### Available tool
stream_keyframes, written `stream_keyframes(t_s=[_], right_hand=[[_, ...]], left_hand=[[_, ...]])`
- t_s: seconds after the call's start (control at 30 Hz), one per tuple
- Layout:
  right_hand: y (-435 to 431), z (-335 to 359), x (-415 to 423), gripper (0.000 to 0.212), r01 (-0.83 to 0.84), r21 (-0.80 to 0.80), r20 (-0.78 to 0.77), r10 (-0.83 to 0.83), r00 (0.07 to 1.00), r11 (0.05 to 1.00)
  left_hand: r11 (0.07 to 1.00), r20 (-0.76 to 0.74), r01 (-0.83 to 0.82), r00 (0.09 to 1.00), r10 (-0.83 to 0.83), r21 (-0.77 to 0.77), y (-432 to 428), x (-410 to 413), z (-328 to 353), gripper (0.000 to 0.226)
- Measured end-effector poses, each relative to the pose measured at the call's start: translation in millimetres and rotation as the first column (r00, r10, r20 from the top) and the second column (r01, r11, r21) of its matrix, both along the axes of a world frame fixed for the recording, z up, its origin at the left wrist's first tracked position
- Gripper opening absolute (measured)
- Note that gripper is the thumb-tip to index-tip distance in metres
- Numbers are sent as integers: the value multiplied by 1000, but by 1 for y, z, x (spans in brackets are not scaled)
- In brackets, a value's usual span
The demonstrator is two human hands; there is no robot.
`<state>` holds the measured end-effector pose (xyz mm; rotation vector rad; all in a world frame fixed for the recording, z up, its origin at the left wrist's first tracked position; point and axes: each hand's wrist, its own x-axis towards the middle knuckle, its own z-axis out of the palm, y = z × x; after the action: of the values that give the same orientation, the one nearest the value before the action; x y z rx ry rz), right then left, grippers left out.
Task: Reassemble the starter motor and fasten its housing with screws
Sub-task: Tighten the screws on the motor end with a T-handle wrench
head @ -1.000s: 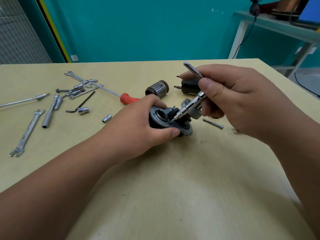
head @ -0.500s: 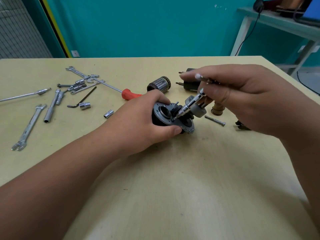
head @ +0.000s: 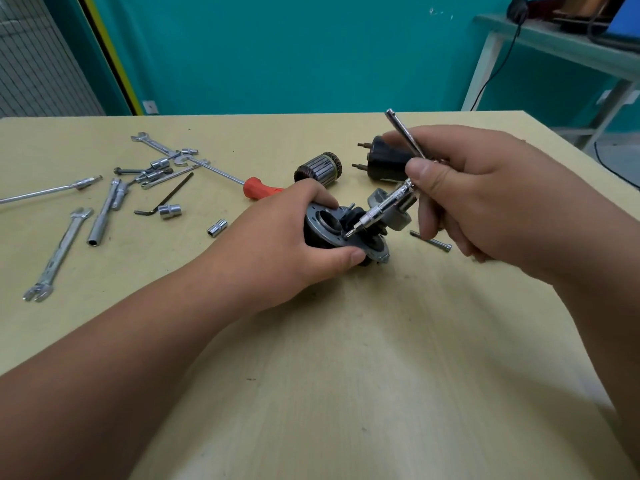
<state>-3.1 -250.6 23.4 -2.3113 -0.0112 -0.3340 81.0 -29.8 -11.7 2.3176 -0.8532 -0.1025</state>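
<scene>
My left hand (head: 294,237) grips the grey starter motor housing (head: 329,226) on the table, its open round face turned up toward me. My right hand (head: 485,195) holds a chrome T-handle driver (head: 384,206); the tip rests on the housing's flange near my left thumb, and the crossbar sticks up past my fingers. The copper-wound armature (head: 318,169) lies just behind the housing. A black solenoid (head: 384,161) with two studs sits partly hidden behind my right hand. One long screw (head: 431,241) lies on the table under my right hand.
Left of the work lie a red-handled screwdriver (head: 259,188), wrenches (head: 57,256), a socket extension (head: 104,216), an Allen key (head: 166,199) and several loose sockets (head: 217,227). A teal wall and a side table (head: 561,39) stand behind the yellow table (head: 381,375).
My right hand has turned the driver, so its crossbar now points up and back instead of lying under my fingers. The tip stays on the housing flange. My left hand keeps its grip.
</scene>
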Motion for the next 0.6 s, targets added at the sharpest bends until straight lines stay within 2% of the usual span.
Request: stream_keyframes(t_s=[0.13,0.2,0.33,0.5,0.6], right_hand=[[5,5,-4,22,-35,1,71,35,997,999],[8,7,-6,26,-70,3,109,70,992,998],[9,13,-10,31,-61,-154,198,91,976,986],[11,9,-6,40,17,-118,150,1,989,993],[12,5,-2,45,106,-23,87,-104,991,994]], left_hand=[[1000,7,2,1000,-2,1,0,1,1,67],[1000,8,9,1000,-9,-1,-1,0,1,66],[1000,4,12,1000,-12,10,0,-2,3,67],[1000,27,9,1000,-9,16,0,-2,1,63],[1000,34,11,999,-12,11,0,-3,1,62]])
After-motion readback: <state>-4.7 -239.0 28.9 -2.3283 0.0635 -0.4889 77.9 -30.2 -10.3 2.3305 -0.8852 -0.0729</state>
